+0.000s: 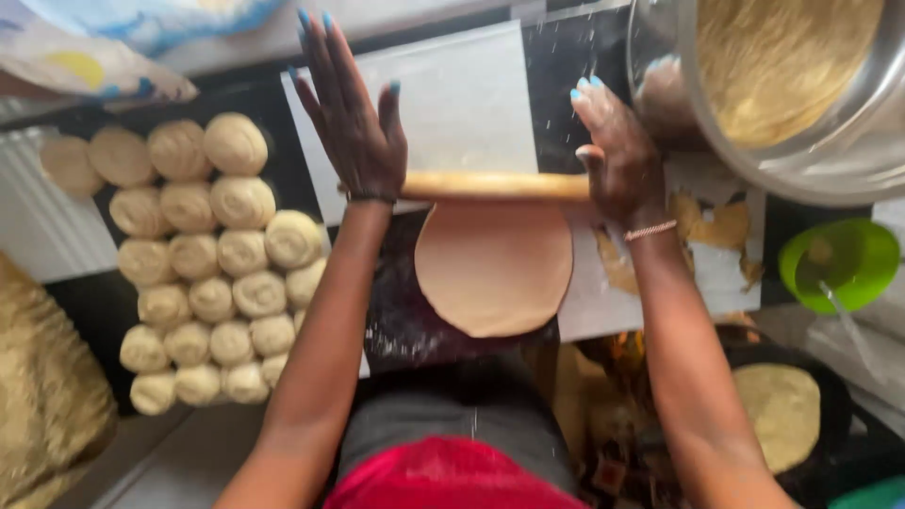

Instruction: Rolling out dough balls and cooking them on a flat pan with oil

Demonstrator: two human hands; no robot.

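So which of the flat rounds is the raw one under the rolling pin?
The pale smooth dough round on the board, partly under the rolling pin. The round in the dark pan and those in the metal bowl are yellower.

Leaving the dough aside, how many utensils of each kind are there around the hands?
Rolling pin: 1
Metal bowl: 1
Green bowl: 1
Dark pan: 1
Total: 4

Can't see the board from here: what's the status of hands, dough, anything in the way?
Left hand and right hand open, palms on rolling pin. Flat dough round under pin. Dough balls off left, clear.
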